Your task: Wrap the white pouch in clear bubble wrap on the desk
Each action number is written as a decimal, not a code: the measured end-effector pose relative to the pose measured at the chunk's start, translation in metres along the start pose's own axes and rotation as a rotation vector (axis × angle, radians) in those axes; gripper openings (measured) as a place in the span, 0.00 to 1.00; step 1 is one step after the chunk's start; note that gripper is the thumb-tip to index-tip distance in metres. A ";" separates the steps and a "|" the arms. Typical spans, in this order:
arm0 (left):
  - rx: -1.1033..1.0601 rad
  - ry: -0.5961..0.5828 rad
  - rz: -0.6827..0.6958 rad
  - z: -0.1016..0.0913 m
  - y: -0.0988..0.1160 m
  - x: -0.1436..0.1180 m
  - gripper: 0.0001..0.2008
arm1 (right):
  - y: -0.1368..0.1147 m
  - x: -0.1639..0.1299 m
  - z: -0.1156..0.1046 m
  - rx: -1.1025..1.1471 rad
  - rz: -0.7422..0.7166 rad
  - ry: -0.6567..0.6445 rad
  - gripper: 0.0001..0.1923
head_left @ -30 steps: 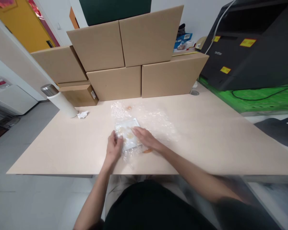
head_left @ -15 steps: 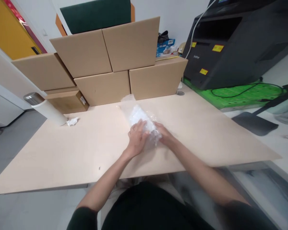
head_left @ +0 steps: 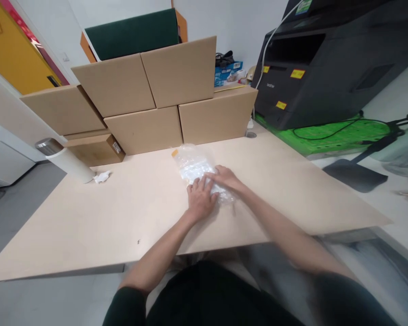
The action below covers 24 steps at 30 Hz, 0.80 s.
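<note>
A clear bubble-wrap bag (head_left: 191, 165) with something white inside lies on the pale wooden table (head_left: 122, 213), slanting away from me. What the white content is, I cannot make out. An orange-yellow patch shows at the bag's far left corner. My left hand (head_left: 202, 199) rests on the near left part of the bag, fingers stretched and slightly spread. From the right, my right hand (head_left: 227, 177) reaches across the bag's upper surface, its fingers extended and touching it near the left fingertips. The hands partly cover the bag's near half.
Cardboard boxes (head_left: 143, 131) are stacked along the back, a dark green box (head_left: 136, 34) on top. At the left stand a white bottle (head_left: 70, 163) and crumpled tissue (head_left: 102, 176). A black printer (head_left: 302, 81) sits over a green crate (head_left: 343, 136) at right, beside a black scoop-like tool (head_left: 355, 174).
The bag now lies flatter and more spread out. My right hand has moved from the bag's right edge onto its top; my left hand has shifted slightly right with its fingers straighter.
</note>
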<state>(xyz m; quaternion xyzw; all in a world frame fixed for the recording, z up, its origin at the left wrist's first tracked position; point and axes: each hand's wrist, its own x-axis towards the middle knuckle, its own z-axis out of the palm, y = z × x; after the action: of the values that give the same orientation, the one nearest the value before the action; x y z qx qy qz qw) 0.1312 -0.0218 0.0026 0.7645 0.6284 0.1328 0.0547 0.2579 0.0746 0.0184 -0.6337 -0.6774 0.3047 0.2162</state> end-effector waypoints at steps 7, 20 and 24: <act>-0.195 0.106 -0.033 -0.017 -0.025 -0.001 0.26 | -0.019 -0.026 -0.006 0.663 0.061 -0.242 0.18; -1.544 -0.159 -0.087 -0.085 -0.085 -0.023 0.39 | -0.020 -0.067 -0.037 1.060 -0.090 -0.249 0.22; -1.626 0.007 -0.326 -0.059 -0.075 -0.011 0.35 | -0.014 -0.040 0.005 1.001 -0.031 -0.070 0.24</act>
<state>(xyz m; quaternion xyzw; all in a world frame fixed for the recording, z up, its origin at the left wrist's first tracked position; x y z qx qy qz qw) 0.0423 -0.0224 0.0385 0.3854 0.4398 0.5382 0.6070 0.2487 0.0344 0.0280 -0.4318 -0.4643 0.6100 0.4753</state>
